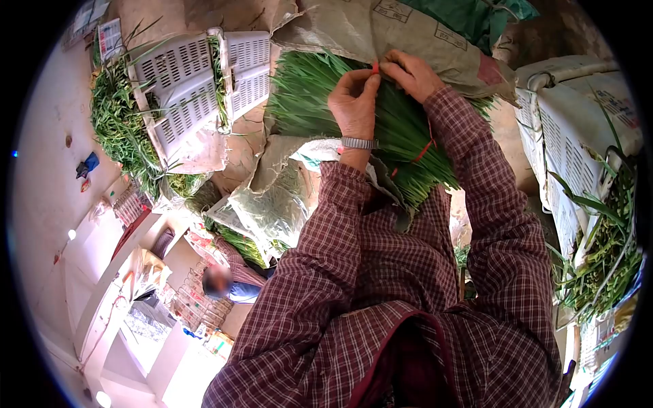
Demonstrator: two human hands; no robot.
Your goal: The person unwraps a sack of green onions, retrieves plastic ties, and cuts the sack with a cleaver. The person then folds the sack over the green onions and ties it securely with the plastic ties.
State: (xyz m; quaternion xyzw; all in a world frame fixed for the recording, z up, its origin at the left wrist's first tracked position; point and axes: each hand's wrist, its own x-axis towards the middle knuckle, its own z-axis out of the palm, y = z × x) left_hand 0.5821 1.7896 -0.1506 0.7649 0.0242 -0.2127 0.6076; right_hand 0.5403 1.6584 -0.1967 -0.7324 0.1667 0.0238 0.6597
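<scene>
A thick bundle of long, thin green leaves (391,129), which look like Chinese chives, lies in front of my body. A short piece of red tie (375,68) shows above the leaves between my fingertips. My left hand (355,105), with a metal watch band (359,143) at its wrist, pinches the tie between thumb and forefinger. From the other side my right hand (412,76) has its fingers closed at the tie's end; its grip is partly hidden. Lower on the bundle, another red tie (423,151) runs across the leaves.
Brown woven sacking (415,30) lies just beyond my hands. White slatted crates (178,92) with greens stand at left, another white crate (561,146) at right. Leafy scraps (602,255) pile beside it. A person (235,272) is at lower left.
</scene>
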